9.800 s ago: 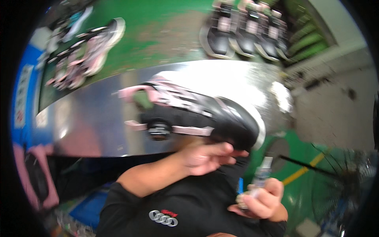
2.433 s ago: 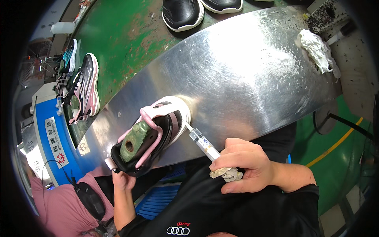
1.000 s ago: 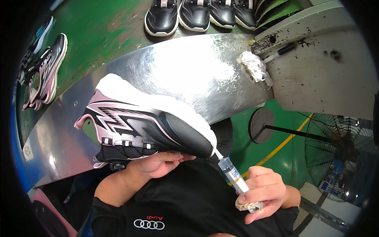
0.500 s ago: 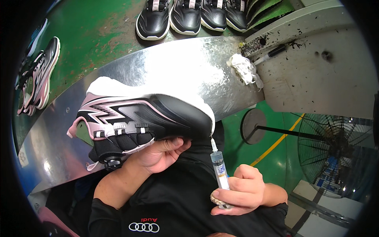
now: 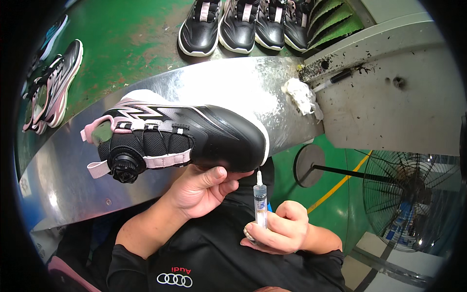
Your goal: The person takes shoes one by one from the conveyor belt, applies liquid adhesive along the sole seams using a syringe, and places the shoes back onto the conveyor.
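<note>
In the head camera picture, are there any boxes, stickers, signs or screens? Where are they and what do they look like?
Logo on the black shirt: bottom middle, a row of white linked rings with small red lettering above.
Blue and white sheet behind the fan: lower right, seen through the grille, too blurred to tell more.
No boxes or screens show.

One black-and-pink shoe [image 5: 180,141] is held. One syringe [image 5: 260,204] is gripped. Four black shoes [image 5: 243,24] are lined up far beyond the hands. Two more shoes [image 5: 51,87] are seen far left. One white rag [image 5: 301,95] and one fan [image 5: 413,194] are counted to the right.
</note>
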### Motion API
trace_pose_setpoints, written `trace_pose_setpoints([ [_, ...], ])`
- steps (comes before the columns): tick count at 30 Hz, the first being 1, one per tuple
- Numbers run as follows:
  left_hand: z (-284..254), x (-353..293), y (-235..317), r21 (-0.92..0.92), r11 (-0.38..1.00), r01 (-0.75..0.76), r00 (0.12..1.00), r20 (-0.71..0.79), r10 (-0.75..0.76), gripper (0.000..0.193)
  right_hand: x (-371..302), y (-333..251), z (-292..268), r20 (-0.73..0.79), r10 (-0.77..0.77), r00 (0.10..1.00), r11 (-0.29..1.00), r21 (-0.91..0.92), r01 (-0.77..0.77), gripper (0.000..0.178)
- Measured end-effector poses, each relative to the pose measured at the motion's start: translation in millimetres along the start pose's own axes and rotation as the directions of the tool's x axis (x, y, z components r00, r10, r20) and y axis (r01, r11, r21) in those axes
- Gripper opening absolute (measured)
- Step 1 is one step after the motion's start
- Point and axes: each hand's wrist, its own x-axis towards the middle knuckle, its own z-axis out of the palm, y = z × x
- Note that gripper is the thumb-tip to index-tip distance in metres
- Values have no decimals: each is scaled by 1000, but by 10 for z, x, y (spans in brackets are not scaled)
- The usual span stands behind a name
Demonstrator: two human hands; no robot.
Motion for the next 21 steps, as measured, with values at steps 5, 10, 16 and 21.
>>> trace_pose_setpoints([
  [5, -8, -180, 28, -45, 999, 0, 999, -35, -2, 22, -43, -46, -43, -155, -115, 981, 992, 26, 120, 32],
  [10, -318, -950, 143, -109, 994, 20, 998, -53, -26, 53, -17, 339, 188, -61, 89, 994, 994, -55, -92, 39],
  [16, -107, -1782, 457, 403, 895, -192, 775, -497, 390, 75, 299, 958, 936, -119, 156, 981, 986, 82, -147, 47],
  [21, -104, -1637, 905, 629, 743, -228, 763, -358, 538, 67, 453, 1031, 1048, -167, 203, 965, 972, 155, -178, 47],
])
